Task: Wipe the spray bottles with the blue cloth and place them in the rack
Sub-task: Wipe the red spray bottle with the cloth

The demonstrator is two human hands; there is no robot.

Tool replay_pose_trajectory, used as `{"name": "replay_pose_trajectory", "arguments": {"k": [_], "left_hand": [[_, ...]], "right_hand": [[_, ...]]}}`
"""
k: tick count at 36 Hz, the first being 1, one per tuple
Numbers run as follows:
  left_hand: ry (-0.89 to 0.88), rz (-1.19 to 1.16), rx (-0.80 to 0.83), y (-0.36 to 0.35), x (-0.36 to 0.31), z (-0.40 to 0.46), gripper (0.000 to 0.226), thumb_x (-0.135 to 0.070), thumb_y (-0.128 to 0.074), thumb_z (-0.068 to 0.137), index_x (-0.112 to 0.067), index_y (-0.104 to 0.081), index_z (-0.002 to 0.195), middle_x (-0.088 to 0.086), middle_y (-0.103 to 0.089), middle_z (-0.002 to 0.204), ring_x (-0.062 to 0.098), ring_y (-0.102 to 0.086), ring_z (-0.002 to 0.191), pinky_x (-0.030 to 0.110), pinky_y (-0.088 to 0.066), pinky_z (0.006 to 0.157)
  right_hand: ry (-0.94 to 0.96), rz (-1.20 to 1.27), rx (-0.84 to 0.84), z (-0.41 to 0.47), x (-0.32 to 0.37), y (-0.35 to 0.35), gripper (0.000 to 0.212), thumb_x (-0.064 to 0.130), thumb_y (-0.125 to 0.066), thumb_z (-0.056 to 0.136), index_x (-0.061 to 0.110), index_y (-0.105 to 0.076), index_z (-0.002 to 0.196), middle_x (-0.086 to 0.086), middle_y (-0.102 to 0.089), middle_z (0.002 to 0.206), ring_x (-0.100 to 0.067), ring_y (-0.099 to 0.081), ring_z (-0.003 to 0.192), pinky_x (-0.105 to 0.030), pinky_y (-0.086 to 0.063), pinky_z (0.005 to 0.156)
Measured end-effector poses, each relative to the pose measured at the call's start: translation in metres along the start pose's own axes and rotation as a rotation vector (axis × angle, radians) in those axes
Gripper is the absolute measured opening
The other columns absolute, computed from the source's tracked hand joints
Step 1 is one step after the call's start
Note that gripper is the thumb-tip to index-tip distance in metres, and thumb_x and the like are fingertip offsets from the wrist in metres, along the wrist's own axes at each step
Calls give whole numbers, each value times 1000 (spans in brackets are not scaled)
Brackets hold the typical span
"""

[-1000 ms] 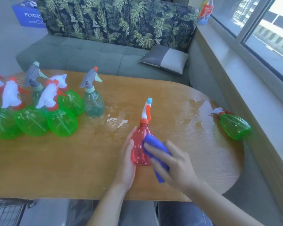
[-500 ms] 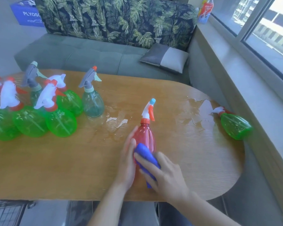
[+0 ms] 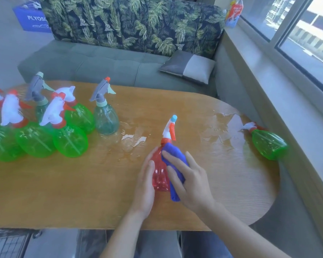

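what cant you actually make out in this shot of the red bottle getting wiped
Head view:
- The red spray bottle's right side is covered by the blue cloth and right hand.
- The left hand's palm contact is hidden behind the hand.
- The green bottles at far left are cut by the edge.
- The wire rack is mostly cut off at bottom left.

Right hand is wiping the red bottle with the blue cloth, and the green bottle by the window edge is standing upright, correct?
Not quite. In the head view the green bottle lies on its side. The right hand does press the blue cloth on the red bottle.
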State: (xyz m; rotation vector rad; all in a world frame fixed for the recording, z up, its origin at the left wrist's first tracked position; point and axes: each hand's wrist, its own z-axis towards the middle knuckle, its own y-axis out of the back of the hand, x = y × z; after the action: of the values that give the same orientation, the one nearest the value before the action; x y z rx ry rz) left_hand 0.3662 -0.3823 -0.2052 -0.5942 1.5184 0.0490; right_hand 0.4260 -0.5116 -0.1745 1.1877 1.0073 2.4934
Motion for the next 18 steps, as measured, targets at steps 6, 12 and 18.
{"name": "replay_pose_trajectory", "arguments": {"k": [6,12,18], "left_hand": [[-12,5,-53,2,1,1,45,-36,-44,111,-24,-57,153,-7,-64,152,15,-60,140,26,-52,106],[4,-7,-15,-1,-6,-3,41,-33,-44,114,-25,-57,152,-4,-66,149,20,-62,139,32,-53,107],[-16,32,30,4,-5,-7,82,-66,-80,86,-31,-54,156,6,-60,156,30,-56,146,54,-42,120]], "right_hand": [[374,-147,81,-23,-5,2,29,32,-60,104,31,-73,129,7,-47,93,-12,-47,77,-20,-38,58],[314,-25,81,-37,-8,10,31,34,-59,105,33,-70,133,5,-48,89,-10,-47,74,-25,-46,63],[-358,373,-61,-26,-2,9,32,26,-56,107,40,-66,135,16,-64,120,-11,-63,116,-29,-51,100]]}}
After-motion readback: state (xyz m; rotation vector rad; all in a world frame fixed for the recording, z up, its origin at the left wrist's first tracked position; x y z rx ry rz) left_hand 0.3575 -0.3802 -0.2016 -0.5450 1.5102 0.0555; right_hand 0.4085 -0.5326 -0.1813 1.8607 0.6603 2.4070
